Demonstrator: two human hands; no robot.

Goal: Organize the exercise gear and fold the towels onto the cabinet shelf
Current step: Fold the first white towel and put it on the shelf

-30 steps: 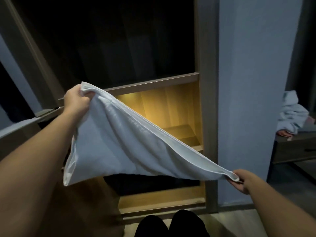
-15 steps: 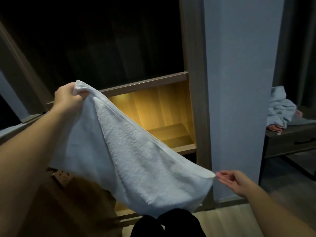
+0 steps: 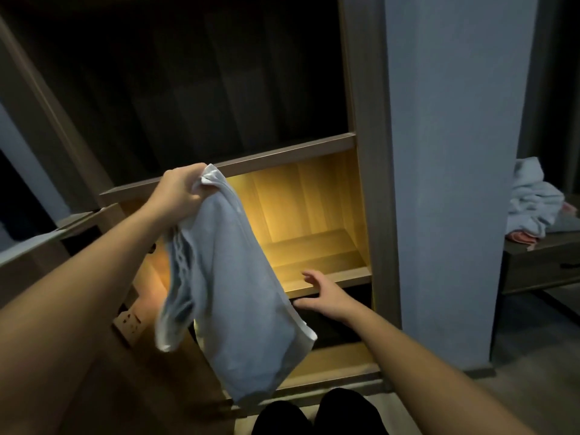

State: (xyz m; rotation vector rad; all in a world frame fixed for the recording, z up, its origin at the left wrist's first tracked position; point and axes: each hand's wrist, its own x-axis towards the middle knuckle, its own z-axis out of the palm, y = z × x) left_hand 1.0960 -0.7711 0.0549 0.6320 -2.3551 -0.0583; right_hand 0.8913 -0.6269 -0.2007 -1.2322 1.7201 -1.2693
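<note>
A pale blue-white towel (image 3: 232, 293) hangs down in front of the cabinet, bunched at its top corner, which my left hand (image 3: 182, 191) grips. The towel's lower edge dangles near my knees. My right hand (image 3: 324, 295) is empty, fingers spread, just right of the hanging towel and in front of the lit wooden shelf (image 3: 326, 276). The cabinet (image 3: 367, 183) stands open with a dark upper compartment and a warm-lit lower one.
A grey wall column (image 3: 455, 183) stands right of the cabinet. Beyond it, a heap of towels (image 3: 530, 199) lies on a dark side table (image 3: 543, 268). An open cabinet door (image 3: 47, 237) juts out at left. My dark trouser knees (image 3: 307, 416) show at the bottom.
My right hand let go of the towel's corner and moved up toward the shelf. The towel, stretched between both hands before, now hangs from my left hand alone.
</note>
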